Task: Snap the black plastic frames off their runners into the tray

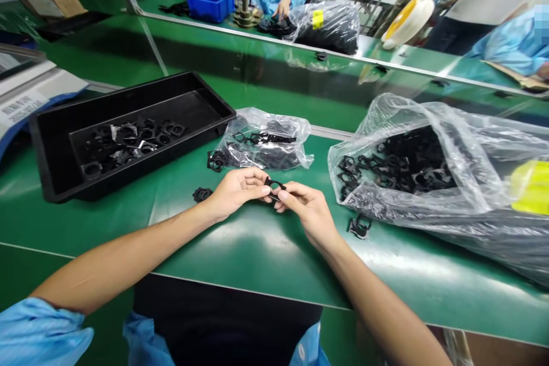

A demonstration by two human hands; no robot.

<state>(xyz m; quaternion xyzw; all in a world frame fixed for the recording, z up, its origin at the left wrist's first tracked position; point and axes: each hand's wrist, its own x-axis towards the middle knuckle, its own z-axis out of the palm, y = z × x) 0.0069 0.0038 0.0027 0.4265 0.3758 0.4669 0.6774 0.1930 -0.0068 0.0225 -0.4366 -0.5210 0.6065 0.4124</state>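
Note:
Between my two hands is a small black plastic part with a round hole (275, 186), held above the green tabletop. My left hand (240, 187) pinches its left side with thumb and fingers. The right edge is pinched by my right hand (302, 205). Left of my left hand lies a small pile of black ring-shaped pieces (202, 194). Behind my hands rests a small clear bag (268, 146) with black parts in it, and one black part (217, 160) sits at its mouth. A loose black part (359, 227) lies right of my right hand.
A black tray (128, 180) holding many black parts stands at the left. On the right a large clear bag (472, 183) lies open, full of similar parts. Across a low clear partition, a co-worker's hand (283, 7) is near another bag (328, 26) and a blue bin (210, 4).

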